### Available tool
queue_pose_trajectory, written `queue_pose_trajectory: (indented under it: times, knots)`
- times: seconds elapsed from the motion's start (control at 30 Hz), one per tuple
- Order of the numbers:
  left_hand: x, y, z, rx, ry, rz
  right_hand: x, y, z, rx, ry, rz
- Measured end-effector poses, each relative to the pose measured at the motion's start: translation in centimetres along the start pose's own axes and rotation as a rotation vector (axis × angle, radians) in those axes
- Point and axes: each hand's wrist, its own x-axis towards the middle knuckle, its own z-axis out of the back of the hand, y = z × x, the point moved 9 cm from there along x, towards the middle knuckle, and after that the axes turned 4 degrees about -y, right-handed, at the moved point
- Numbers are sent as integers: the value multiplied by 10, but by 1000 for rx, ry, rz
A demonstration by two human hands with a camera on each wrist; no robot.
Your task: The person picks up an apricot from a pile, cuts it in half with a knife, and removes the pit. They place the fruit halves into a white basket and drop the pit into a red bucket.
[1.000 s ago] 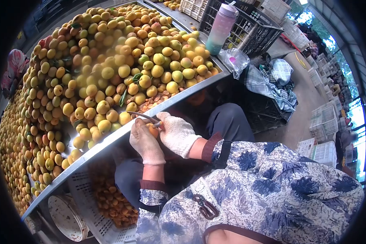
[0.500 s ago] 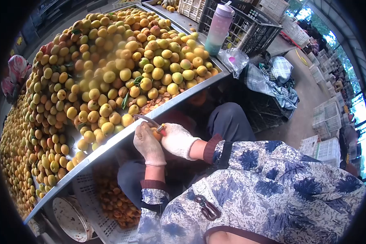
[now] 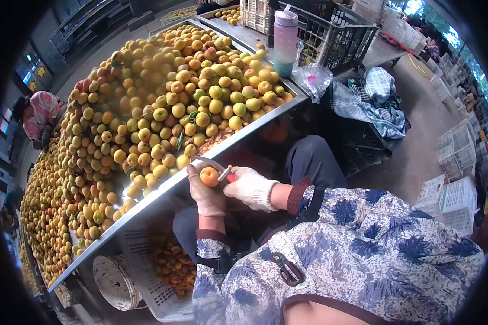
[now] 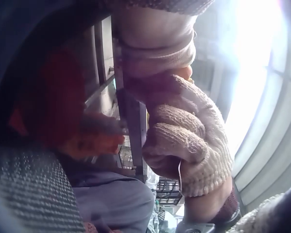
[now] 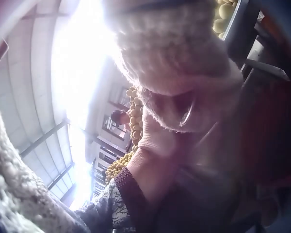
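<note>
In the head view my gloved left hand (image 3: 208, 199) holds an orange-yellow apricot (image 3: 209, 177) just outside the table's metal edge. My right hand (image 3: 252, 188), also in a knitted glove, grips the red handle of a small knife (image 3: 231, 176). The knife's curved blade arches over the apricot's far side, towards the left fingertips. In the left wrist view the right hand (image 4: 189, 141) shows curled fingers. The right wrist view is blurred and has the right glove (image 5: 169, 58) close up, with the left hand (image 5: 157, 136) behind it.
A big heap of apricots (image 3: 162, 114) covers the metal-edged table (image 3: 162, 189), with cut pieces (image 3: 222, 142) near the rim. Below stand a crate of apricot halves (image 3: 171, 265) and a white bucket (image 3: 114, 281). A bottle (image 3: 284, 43) and black crate (image 3: 336, 40) are behind.
The head view has shifted, so the table and heap sit lower and further right. The apricot, mostly hidden between the hands before, now shows its round face; the right hand has drawn slightly away.
</note>
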Motion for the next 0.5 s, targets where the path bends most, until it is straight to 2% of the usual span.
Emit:
queue_pose_trajectory:
  times: [0.07, 0.1, 0.13, 0.2, 0.23, 0.5]
  knots:
    - [-13, -2, 3, -174, -139, 71, -12, 40, 16, -562, -360, 506]
    - [-10, 0, 12, -159, -150, 53, -22, 44, 13, -542, -289, 409]
    - [-16, -5, 12, -142, -202, 32, -27, 44, 13, -529, -281, 418]
    - [-24, -17, 10, -26, -225, -93, -37, 47, 6, -638, -246, 495]
    - [-28, -20, 6, -20, -222, -102, -41, 48, 2, -659, -216, 483]
    - [-68, -58, -24, 79, -295, -287, -59, 54, 4, -650, -317, 574]
